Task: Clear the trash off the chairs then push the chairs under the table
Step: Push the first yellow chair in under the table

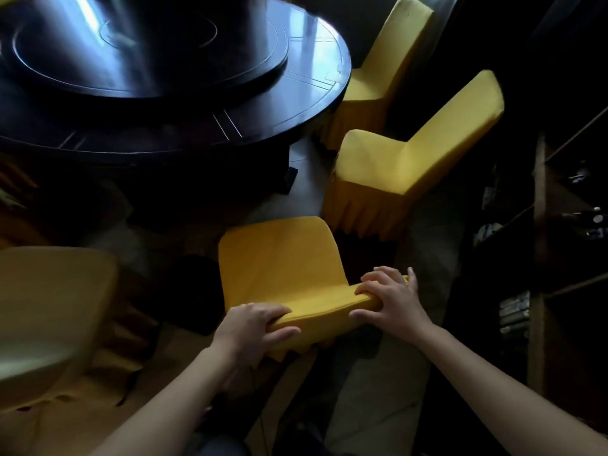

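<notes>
Yellow cloth, smooth on the seat and pleated at the skirt, covers the near chair (279, 258), which faces a round worktop (296, 103) of dark, glossy wood. The chair stands apart from the worktop, with its seat out from under the rim and a strip of pale floor (306, 189) between them.

Both hands grip the top edge of the backrest. The left hand (253, 327) holds its left end and the right hand (391, 297) its right end. On each hand the fingers curl over the front of the cloth and the thumb lies against the near side.

A raised circular turntable (148, 60), also dark, sits on the worktop.

To the right, a second yellow chair (394, 166) stands just beside the near one and is angled toward the worktop. A third yellow chair (391, 60) is behind it, with its seat partly under the rim.

At the left edge is a paler chair (49, 307) — blurred and close to the camera.

Dark wooden shelving (566, 225) lines the right side. It holds small objects that are too dim to identify.
</notes>
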Demonstrator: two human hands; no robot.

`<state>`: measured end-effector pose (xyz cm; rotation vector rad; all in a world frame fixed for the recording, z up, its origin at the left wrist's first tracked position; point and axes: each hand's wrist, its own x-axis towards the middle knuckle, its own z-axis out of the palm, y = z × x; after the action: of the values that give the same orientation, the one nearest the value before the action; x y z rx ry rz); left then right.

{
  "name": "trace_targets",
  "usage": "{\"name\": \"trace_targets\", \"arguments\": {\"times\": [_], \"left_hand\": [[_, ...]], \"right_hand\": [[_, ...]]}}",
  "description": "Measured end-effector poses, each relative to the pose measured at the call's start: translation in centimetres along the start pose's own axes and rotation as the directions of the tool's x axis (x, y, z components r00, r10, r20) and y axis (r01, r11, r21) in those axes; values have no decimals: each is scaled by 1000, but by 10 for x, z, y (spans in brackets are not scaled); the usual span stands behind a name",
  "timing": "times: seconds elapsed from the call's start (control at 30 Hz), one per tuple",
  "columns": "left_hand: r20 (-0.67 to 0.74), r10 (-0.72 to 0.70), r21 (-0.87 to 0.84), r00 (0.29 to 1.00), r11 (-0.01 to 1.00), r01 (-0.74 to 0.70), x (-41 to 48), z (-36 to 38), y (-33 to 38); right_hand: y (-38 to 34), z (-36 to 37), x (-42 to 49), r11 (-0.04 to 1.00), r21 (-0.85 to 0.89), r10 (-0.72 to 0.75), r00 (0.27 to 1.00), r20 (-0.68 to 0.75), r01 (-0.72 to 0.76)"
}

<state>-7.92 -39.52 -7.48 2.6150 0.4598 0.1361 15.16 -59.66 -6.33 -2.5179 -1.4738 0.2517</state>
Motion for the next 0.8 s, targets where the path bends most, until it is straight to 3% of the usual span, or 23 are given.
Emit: {"name": "trace_targets", "arguments": {"times": [0.23, 0.5, 0.8], "left_hand": [[-36, 15, 86, 999, 996, -12, 19, -5, -3], [-22, -226, 77, 974, 971, 227, 65, -32, -35], [-27, -295, 67, 955, 953, 296, 112, -44, -56]], "right_hand": [[6, -6, 20, 999, 39, -30, 998, -49, 32], [-5, -9, 86, 996, 88, 5, 999, -40, -1], [8, -15, 153, 999, 51, -8, 1000, 19, 7]]}}
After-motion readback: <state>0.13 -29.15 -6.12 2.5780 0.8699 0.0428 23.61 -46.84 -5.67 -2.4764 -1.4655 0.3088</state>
